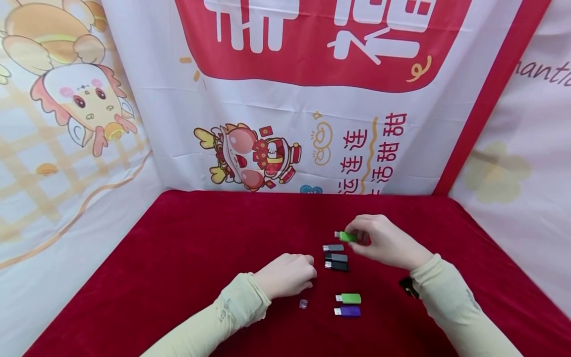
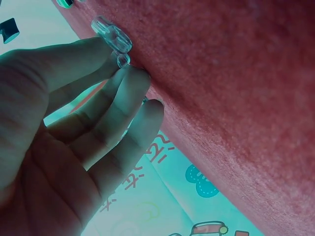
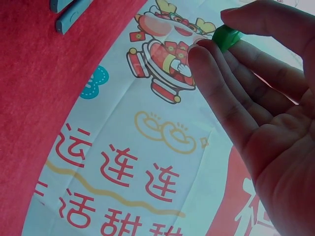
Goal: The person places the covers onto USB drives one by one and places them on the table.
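Observation:
In the head view my right hand (image 1: 379,240) pinches a green USB stick (image 1: 347,237) between thumb and fingertips, its metal plug pointing left. Its green end (image 3: 226,38) shows at the fingertips in the right wrist view. My left hand (image 1: 287,275) is low over the cloth with bent fingers. At its fingertips is a small clear plastic cap (image 2: 123,60), partly hidden by the fingers. Clear caps (image 2: 112,34) lie just beyond the thumb. Between the hands lie a grey USB stick (image 1: 333,248), a grey-and-black one (image 1: 336,258) and a black one (image 1: 337,266).
Nearer me, a second green USB stick (image 1: 349,298) and a purple one (image 1: 348,311) lie side by side. A black item (image 1: 408,286) lies partly behind the right sleeve. Red cloth (image 1: 214,223) covers the table, with printed fabric walls (image 1: 250,99) behind and beside it.

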{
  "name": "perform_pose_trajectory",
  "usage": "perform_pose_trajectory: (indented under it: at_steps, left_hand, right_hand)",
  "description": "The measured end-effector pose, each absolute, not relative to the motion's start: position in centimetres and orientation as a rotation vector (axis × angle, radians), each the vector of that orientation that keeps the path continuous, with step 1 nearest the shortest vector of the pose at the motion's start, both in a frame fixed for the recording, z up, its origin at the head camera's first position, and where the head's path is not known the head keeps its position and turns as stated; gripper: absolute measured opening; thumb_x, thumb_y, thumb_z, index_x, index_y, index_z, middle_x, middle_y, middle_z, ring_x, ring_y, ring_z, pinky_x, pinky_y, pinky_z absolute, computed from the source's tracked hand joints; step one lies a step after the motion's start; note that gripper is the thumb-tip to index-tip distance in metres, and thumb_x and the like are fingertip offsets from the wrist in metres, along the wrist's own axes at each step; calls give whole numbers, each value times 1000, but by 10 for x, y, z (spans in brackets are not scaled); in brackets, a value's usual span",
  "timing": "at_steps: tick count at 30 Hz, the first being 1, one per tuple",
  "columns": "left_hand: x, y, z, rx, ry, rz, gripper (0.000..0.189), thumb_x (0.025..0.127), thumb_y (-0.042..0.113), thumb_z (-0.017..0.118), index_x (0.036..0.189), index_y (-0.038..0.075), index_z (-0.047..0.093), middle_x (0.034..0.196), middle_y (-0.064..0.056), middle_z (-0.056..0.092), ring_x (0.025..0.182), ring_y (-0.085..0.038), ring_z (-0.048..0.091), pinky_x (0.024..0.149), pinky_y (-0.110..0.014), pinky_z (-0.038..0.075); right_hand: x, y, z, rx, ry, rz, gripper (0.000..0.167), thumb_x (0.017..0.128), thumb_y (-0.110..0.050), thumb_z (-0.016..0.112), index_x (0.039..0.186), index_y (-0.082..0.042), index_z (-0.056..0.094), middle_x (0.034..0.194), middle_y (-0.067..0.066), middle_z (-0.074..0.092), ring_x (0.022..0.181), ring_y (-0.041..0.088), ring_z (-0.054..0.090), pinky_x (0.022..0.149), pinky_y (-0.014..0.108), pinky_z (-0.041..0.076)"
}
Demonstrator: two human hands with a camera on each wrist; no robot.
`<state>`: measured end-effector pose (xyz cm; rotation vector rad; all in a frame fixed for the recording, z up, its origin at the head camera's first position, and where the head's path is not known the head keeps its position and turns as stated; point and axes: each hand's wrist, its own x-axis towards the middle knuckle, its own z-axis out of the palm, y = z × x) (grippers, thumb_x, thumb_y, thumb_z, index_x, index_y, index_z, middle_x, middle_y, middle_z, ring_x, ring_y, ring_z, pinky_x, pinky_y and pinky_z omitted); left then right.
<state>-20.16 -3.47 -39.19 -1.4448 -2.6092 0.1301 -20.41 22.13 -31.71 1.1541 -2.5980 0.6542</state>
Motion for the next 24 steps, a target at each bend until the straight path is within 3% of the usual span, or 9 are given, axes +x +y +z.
perform_pose_trajectory:
  at_steps: [7, 16, 24]
  left_hand:
    - [-200, -34, -390, -1458, -2616, 120, 8, 88, 30, 75, 88, 22, 74, 79, 7, 55, 68, -4, 53, 60, -19, 47]
    - [-203, -38, -379, -1506, -2524, -117, 25, 85, 19, 71, 65, 20, 55, 62, 12, 46, 53, 1, 42, 50, -14, 38]
    - [-211, -58, -344, -1497, -2542, -304, 21, 84, 15, 73, 68, 18, 61, 61, 11, 50, 56, -2, 44, 56, -14, 38]
  right_hand:
    - [-204, 221, -318, 1161, -2591, 646, 27, 74, -10, 87, 97, -13, 71, 89, -7, 63, 71, 8, 60, 65, 25, 54]
    - [-205, 222, -316, 1167, -2584, 641, 27, 75, -10, 86, 97, -12, 71, 89, -6, 63, 70, 7, 59, 64, 25, 54]
    - [-205, 224, -315, 1172, -2576, 646, 26, 76, -9, 85, 98, -12, 72, 90, -6, 63, 71, 8, 59, 64, 26, 54]
